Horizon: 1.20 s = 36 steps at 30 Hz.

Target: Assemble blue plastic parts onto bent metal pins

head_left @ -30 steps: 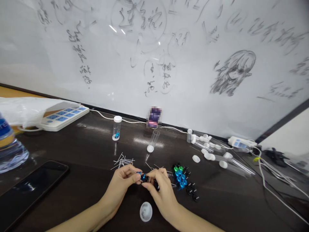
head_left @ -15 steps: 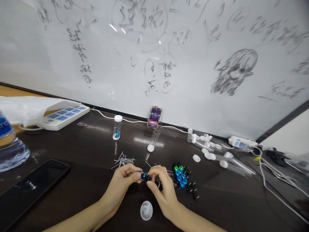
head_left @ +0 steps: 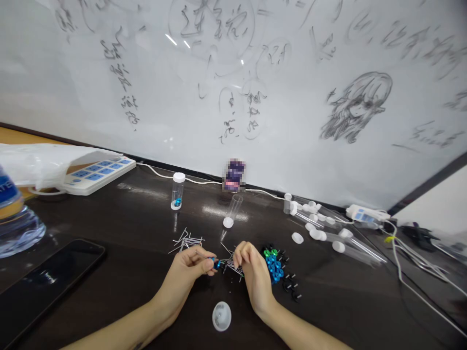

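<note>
My left hand (head_left: 189,265) pinches a small blue metal ring-shaped part (head_left: 217,265) between thumb and fingers. A small dark piece shows at its right end; whether the two are joined I cannot tell. A thin grey rod also shows at these fingers. To the right, my right hand (head_left: 253,277) hangs apart from the part, its fingers curled together over a pile of bent hex keys (head_left: 232,266). Its fingertips are partly hidden. Beside it lie blue ring parts (head_left: 274,270), green ones (head_left: 270,253) and black screw-like parts (head_left: 291,284).
Near me stands a small white cup (head_left: 222,317). More hex keys (head_left: 187,241) lie left of centre. Behind are a capped tube (head_left: 178,192) with a blue part inside and another clear tube (head_left: 234,209). Tubes and caps (head_left: 317,236) lie right; a phone (head_left: 54,287) lies left.
My right hand has moved away from the blue part, rightward, and its fingers have curled in. My left hand stays in place, still pinching the blue part.
</note>
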Each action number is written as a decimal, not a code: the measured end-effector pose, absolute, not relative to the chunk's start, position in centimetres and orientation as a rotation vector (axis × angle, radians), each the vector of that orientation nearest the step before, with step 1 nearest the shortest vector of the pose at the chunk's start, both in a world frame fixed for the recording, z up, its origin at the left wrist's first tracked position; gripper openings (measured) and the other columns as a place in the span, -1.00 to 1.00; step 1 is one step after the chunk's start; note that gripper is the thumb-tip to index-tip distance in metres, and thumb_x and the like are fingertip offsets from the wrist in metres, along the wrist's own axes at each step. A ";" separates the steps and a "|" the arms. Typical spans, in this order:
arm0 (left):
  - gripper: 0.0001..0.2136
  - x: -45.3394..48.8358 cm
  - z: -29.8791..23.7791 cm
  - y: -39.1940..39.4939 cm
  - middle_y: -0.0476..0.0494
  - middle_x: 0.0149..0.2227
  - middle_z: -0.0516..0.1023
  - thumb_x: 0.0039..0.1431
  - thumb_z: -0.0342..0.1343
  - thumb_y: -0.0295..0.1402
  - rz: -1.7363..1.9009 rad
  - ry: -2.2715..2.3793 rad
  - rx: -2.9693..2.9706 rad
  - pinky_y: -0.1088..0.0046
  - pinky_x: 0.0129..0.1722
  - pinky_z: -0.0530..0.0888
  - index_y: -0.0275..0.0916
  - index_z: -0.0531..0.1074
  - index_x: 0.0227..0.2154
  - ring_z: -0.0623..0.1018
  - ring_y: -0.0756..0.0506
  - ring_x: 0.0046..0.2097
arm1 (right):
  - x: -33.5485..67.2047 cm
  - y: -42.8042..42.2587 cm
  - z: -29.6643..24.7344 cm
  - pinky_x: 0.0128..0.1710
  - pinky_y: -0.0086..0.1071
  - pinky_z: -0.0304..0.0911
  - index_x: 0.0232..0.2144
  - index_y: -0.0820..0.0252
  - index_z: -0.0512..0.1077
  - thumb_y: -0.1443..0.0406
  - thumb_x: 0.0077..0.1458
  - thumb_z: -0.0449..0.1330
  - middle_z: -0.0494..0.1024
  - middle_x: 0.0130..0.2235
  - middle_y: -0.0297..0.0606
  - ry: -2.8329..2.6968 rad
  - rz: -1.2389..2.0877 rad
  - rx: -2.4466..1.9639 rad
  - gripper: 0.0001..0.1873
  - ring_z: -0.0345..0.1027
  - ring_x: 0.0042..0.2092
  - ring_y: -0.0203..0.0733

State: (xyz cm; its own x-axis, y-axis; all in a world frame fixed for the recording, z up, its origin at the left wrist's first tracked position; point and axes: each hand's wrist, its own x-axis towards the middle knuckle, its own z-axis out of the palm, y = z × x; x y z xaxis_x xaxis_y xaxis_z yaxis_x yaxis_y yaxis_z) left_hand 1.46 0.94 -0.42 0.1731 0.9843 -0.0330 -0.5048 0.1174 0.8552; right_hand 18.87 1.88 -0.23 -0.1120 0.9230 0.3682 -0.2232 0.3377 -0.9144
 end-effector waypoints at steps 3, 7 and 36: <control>-0.94 1.5 -0.3 1.0 -0.01 -0.46 0.58 -0.02 0.33 -0.43 1.242 0.734 0.823 0.54 -0.32 0.37 -0.27 0.56 -0.46 0.47 0.03 -0.42 | 18.9 1.6 0.0 -0.37 -0.34 0.01 -0.54 0.14 0.13 0.16 0.32 0.00 0.17 -0.47 -0.38 -1.392 1.078 -0.815 -0.62 0.03 -0.42 -0.23; -0.93 1.5 -0.3 1.0 -0.01 -0.47 0.58 -0.03 0.34 -0.43 1.251 0.737 0.829 0.55 -0.32 0.38 -0.28 0.56 -0.46 0.47 0.04 -0.43 | 19.0 1.6 0.0 -0.43 -0.38 -0.03 -0.58 0.13 0.05 0.23 0.26 0.10 0.11 -0.51 -0.43 -1.437 1.023 -0.922 -0.59 -0.03 -0.46 -0.28; -0.92 1.4 -0.5 1.0 -0.03 -0.47 0.56 -0.03 0.34 -0.41 1.252 0.696 0.802 0.52 -0.29 0.38 -0.27 0.57 -0.44 0.46 0.01 -0.40 | 18.6 0.2 0.9 -0.39 -0.44 0.11 -0.35 0.17 0.32 0.21 0.28 0.07 0.31 -0.47 -0.42 -1.952 0.783 -1.071 -0.82 0.20 -0.42 -0.30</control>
State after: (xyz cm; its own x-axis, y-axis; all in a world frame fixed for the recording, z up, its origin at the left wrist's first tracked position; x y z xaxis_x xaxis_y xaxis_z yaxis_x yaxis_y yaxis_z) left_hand 1.38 1.04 -0.48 0.1843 0.9826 -0.0240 -0.5387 0.1214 0.8337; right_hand 18.61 0.16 0.94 -0.3582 0.8754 0.3247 0.4082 0.4596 -0.7888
